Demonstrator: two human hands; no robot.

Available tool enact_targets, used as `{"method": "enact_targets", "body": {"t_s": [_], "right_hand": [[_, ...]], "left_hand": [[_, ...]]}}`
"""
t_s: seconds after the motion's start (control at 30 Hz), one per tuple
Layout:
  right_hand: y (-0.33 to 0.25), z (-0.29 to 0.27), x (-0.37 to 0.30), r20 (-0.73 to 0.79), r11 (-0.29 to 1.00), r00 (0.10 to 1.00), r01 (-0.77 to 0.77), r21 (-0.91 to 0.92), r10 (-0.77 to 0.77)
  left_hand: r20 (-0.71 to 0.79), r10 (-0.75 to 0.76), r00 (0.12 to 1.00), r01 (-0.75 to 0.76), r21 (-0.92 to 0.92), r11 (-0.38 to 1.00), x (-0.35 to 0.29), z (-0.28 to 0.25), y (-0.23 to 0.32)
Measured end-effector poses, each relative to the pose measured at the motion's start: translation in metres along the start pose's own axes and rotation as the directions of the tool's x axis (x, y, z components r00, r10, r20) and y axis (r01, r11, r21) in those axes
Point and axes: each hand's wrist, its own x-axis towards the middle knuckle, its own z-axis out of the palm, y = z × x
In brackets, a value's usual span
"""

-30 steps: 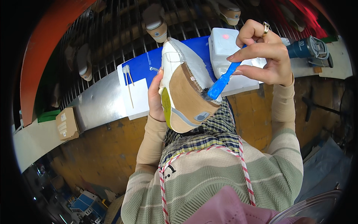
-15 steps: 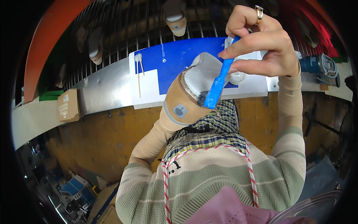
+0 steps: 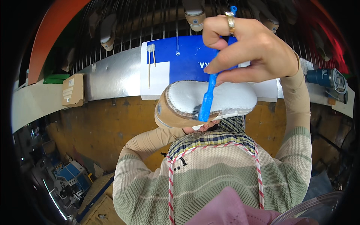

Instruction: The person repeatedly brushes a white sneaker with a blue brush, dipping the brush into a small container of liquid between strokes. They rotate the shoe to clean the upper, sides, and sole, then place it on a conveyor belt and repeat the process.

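A tan shoe upper point(image 3: 173, 114) is turned so its white underside point(image 3: 223, 93) faces up, heel end to the left. My left hand point(image 3: 208, 126) holds it from below; most of that hand is hidden by the shoe. Between thumb and fingers of my right hand point(image 3: 249, 50) is a blue-handled brush point(image 3: 206, 102), slanting down over the shoe. Its dark bristles point(image 3: 197, 111) touch the underside's near edge, where tan meets white. On the bench beyond, two thin sticks point(image 3: 151, 60) with a whitish clump at their top lie on paper.
A blue and white sheet point(image 3: 183, 56) covers part of the metal bench point(image 3: 112, 75). At left stands a cardboard box point(image 3: 73, 90); at right, a dark teal mug point(image 3: 320, 77). Behind the bench, several similar shoes point(image 3: 195, 20) rest on a rack of metal rods.
The shoe has turned from pointing away to lying crosswise, exposing its whole underside. My right hand and the brush have shifted left and slightly nearer, the bristles still at the edge.
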Motion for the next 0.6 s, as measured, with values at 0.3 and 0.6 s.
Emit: {"method": "enact_targets", "body": {"t_s": [0.3, 0.6], "right_hand": [[-0.053, 0.019, -0.046, -0.542, 0.867, 0.776, -0.471, -0.161, 0.321], [0.015, 0.043, -0.066, -0.833, 0.548, 0.551, -0.713, -0.437, 0.054]], "left_hand": [[0.169, 0.302, 0.938, -0.341, 0.299, 0.891, 0.032, 0.089, 0.047], [0.246, 0.413, 0.877, -0.477, 0.341, 0.810, 0.038, 0.100, 0.070]]}}
